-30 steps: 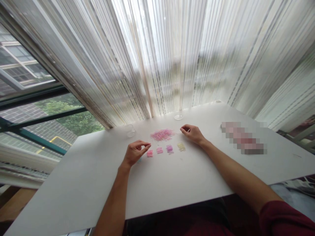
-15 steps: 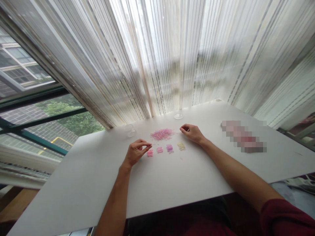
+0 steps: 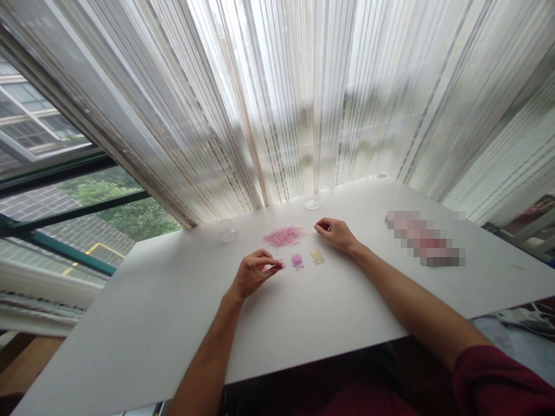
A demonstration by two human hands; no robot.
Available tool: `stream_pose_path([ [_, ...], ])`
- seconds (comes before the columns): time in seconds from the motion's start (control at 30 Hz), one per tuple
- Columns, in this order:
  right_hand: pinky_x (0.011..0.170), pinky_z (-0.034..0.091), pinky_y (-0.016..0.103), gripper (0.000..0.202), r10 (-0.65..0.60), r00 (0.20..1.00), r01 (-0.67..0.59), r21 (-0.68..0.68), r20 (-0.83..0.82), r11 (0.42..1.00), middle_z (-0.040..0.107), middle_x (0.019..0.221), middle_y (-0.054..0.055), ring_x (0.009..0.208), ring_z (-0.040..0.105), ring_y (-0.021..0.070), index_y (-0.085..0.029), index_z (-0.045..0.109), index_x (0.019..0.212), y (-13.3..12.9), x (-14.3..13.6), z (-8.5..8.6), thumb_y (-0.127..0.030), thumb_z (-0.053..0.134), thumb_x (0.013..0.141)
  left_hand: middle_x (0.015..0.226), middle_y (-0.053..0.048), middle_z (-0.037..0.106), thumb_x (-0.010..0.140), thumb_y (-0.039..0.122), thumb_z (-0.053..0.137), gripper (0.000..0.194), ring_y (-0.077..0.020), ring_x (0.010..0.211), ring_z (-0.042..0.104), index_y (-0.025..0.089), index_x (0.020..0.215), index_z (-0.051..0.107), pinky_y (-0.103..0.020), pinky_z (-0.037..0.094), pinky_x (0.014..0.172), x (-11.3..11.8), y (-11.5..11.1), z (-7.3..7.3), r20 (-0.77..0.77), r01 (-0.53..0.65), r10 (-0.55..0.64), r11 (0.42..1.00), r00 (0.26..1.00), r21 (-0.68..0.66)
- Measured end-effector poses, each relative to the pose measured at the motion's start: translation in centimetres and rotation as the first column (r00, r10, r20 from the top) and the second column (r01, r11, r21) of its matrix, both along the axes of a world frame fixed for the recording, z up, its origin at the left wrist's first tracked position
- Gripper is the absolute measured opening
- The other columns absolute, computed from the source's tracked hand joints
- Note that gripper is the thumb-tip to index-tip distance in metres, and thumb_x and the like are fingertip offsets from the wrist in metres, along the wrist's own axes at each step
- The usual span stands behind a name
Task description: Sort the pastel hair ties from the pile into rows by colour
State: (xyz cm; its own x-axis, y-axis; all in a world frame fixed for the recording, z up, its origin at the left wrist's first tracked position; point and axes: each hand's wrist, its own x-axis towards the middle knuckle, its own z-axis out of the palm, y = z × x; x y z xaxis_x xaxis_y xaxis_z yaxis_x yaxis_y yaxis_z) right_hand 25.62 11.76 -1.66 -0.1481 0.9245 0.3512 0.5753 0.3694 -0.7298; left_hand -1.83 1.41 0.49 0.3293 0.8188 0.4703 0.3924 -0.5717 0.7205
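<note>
My left hand (image 3: 255,273) is pinched, thumb and forefinger tips together over the small pink pile (image 3: 281,262), which it partly covers. Whatever lies between those fingertips is too small to make out. Just right of it are a small purple pile (image 3: 297,261) and a pale yellow pile (image 3: 317,257) of thin, short, band-like pieces. Beyond them spreads a larger mixed heap (image 3: 284,236), mostly pink, of similar thin pieces. My right hand (image 3: 337,233) rests on the table to the right of this heap, fingers curled closed; their contents cannot be made out.
The white table (image 3: 182,323) reaches to a striped sheer curtain (image 3: 303,115). Near its back edge stand a clear plastic container (image 3: 227,231) and a clear round lid-like dish (image 3: 311,203). A blurred-out pinkish object (image 3: 425,238) lies at the right.
My left hand has moved right, from beside the leftmost pink-red pile to the neighbouring pink one, now covering the former. My right hand has stayed nearly in place.
</note>
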Motion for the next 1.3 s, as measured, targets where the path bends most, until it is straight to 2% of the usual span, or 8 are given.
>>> stream_pose_path([
  [0.2, 0.066, 0.047, 0.025, 0.018, 0.001, 1.0, -0.001, 0.001, 0.006, 1.0, 0.071, 0.073, 0.002, 0.065, 0.061, 0.0141, -0.018, 0.071, 0.082, 0.1, 0.1, -0.2, -0.03, 0.058, 0.081, 0.077, -0.005, 0.063, 0.08, 0.028, 0.072, 0.011, -0.0124, 0.071, 0.061, 0.019, 0.085, 0.078, -0.021, 0.049, 0.059, 1.3, -0.2, -0.5, -0.04, 0.055, -0.055, 0.998, 0.998, 0.012],
  [0.4, 0.067, 0.047, 0.025, 0.017, 0.011, 1.0, -0.01, -0.005, 0.008, 1.0, 0.072, 0.075, 0.002, 0.067, 0.061, 0.0141, -0.018, 0.071, 0.082, 0.2, 0.1, -0.2, -0.029, 0.058, 0.082, 0.075, -0.004, 0.062, 0.08, 0.03, 0.073, 0.013, -0.0105, 0.065, 0.057, 0.019, 0.086, 0.078, -0.02, 0.044, 0.053, 1.2, -0.3, -0.2, -0.061, 0.031, -0.03, 0.999, 0.998, 0.016],
  [0.57, 0.067, 0.048, 0.025, 0.018, 0.009, 1.0, -0.009, 0.002, 0.011, 1.0, 0.072, 0.075, 0.002, 0.067, 0.062, 0.0145, -0.018, 0.072, 0.082, 0.1, 0.1, -0.2, -0.03, 0.058, 0.082, 0.074, -0.004, 0.061, 0.077, 0.035, 0.075, 0.02, -0.009, 0.06, 0.05, 0.019, 0.087, 0.079, -0.021, 0.04, 0.052, -1.4, 0.0, 0.9, -0.069, -0.073, 0.068, 0.995, 0.995, -0.071],
  [0.77, 0.069, 0.049, 0.026, 0.017, 0.004, 1.0, -0.004, -0.02, 0.015, 1.0, 0.072, 0.075, 0.003, 0.067, 0.062, 0.0148, -0.018, 0.071, 0.082, 0.0, 0.1, 0.0, -0.029, 0.058, 0.081, 0.073, -0.004, 0.061, 0.072, 0.043, 0.077, 0.026, -0.0104, 0.062, 0.047, 0.019, 0.083, 0.08, -0.023, 0.037, 0.055, -5.3, 0.1, 1.7, -0.161, -0.197, 0.163, 0.953, 0.973, -0.229],
  [1.1, 0.069, 0.05, 0.026, 0.018, 0.001, 1.0, 0.0, -0.028, 0.025, 1.0, 0.072, 0.075, 0.003, 0.067, 0.062, 0.0152, -0.019, 0.071, 0.081, -0.3, 0.1, 0.4, -0.031, 0.058, 0.081, 0.077, -0.002, 0.057, 0.07, 0.045, 0.078, 0.028, -0.0092, 0.06, 0.039, 0.021, 0.084, 0.08, -0.023, 0.035, 0.054, -6.0, -0.2, 2.7, -0.134, -0.192, 0.163, 0.952, 0.977, -0.238],
  [1.3, 0.069, 0.049, 0.027, 0.019, -0.006, 0.999, 0.007, -0.036, 0.031, 0.999, 0.072, 0.075, 0.003, 0.067, 0.062, 0.0154, -0.019, 0.071, 0.081, -0.3, 0.0, 0.4, -0.031, 0.058, 0.08, 0.076, -0.002, 0.056, 0.069, 0.046, 0.078, 0.029, -0.0094, 0.062, 0.04, 0.021, 0.083, 0.08, -0.022, 0.036, 0.056, -8.5, -1.9, 2.2, -0.145, -0.232, 0.202, 0.942, 0.969, -0.242],
])
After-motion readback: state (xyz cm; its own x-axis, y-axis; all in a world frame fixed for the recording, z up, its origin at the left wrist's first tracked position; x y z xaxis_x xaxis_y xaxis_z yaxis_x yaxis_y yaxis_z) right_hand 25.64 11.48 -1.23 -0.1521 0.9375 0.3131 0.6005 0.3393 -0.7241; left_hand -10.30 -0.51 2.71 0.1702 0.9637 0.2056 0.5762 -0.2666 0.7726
